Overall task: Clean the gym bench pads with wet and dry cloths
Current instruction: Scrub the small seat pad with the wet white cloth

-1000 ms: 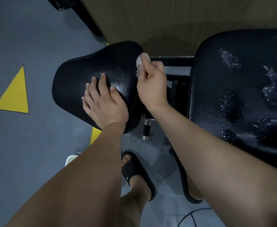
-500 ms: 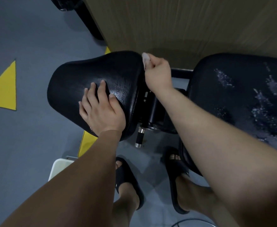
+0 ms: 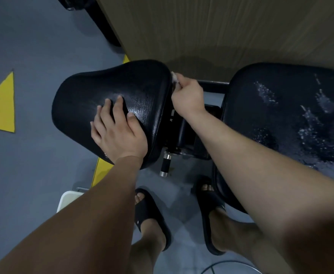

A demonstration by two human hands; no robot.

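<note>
A black seat pad (image 3: 110, 89) is seen at the left centre, and a larger black back pad (image 3: 284, 119) at the right, with the dark metal frame of the bench (image 3: 191, 133) between them. The left hand (image 3: 118, 133) is laid flat on the near part of the seat pad, its grip spread, fingers (image 3: 120, 103) pointing to the far side and holding nothing. The right hand (image 3: 189, 97) is placed at the far right edge of the seat pad, its grip pinched on a small pale cloth (image 3: 173, 77), of which only a crumpled bit is seen above the knuckles; the cloth is pressed against the rim of the seat pad. The seat pad surface is shown glossy beside the left hand. Pale wet streaks are seen across the back pad. A short black and silver handle (image 3: 166, 164) hangs below the frame. Two feet in black sandals (image 3: 152, 216) are planted on the grey floor (image 3: 33, 46), where a yellow triangle (image 3: 2, 107) is marked at the left. A wooden wall (image 3: 221, 26) is seen on the far side, and a white object (image 3: 67, 198), partly hidden, near the left forearm.
</note>
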